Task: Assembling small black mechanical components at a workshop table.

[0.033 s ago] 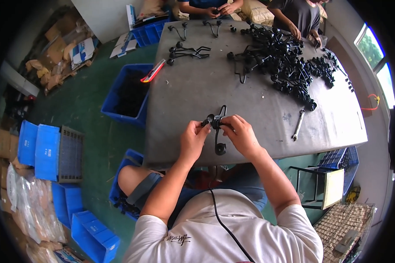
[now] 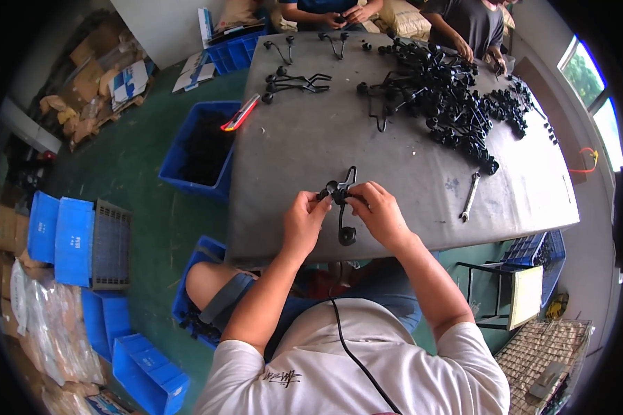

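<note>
Near the table's front edge, a bent black rod part (image 2: 343, 214) with a round black end piece (image 2: 347, 236) lies between my hands. My left hand (image 2: 306, 220) pinches a small dark piece at the part's left side. My right hand (image 2: 379, 213) is closed on the rod part, fingertips at its middle beside a round black cup (image 2: 332, 186). The fingers hide where the pieces meet. A loop of the rod points away from me, above my fingertips.
A heap of black rod parts (image 2: 443, 90) covers the table's far right. A wrench (image 2: 471, 197) lies right of my hands. A red utility knife (image 2: 241, 113) rests at the left edge, over a blue bin (image 2: 199, 149). Two people work across the table.
</note>
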`<state>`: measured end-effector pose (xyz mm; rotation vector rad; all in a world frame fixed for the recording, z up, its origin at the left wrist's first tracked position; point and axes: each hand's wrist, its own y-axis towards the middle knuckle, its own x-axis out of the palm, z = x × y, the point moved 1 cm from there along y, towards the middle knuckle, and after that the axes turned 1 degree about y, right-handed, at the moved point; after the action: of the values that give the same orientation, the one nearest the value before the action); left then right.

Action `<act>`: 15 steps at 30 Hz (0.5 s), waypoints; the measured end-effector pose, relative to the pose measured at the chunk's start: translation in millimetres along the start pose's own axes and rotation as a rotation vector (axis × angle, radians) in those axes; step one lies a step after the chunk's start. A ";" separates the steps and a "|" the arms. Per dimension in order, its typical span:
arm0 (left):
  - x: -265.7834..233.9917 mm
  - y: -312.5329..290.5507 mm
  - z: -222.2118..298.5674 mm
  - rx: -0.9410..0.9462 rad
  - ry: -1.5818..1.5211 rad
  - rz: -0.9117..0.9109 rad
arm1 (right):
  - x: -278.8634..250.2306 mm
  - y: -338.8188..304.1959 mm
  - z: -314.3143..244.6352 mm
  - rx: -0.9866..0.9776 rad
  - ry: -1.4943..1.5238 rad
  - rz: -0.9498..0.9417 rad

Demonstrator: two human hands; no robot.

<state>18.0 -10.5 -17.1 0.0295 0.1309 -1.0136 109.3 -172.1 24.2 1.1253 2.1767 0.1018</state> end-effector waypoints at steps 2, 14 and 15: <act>1.3 0.2 -0.9 0.001 0.014 -0.006 | 1.1 2.1 -0.6 0.070 -0.031 -0.029; 0.0 -3.0 5.2 0.013 0.019 0.013 | -4.1 0.1 1.7 0.070 -0.072 -0.237; -0.5 -3.7 5.5 -0.009 0.016 0.015 | -4.9 -3.1 3.3 0.073 -0.013 -0.174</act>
<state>15.1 -12.5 -11.4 0.0304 0.1495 -0.9979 111.0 -178.4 23.2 0.9679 2.2722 -0.0626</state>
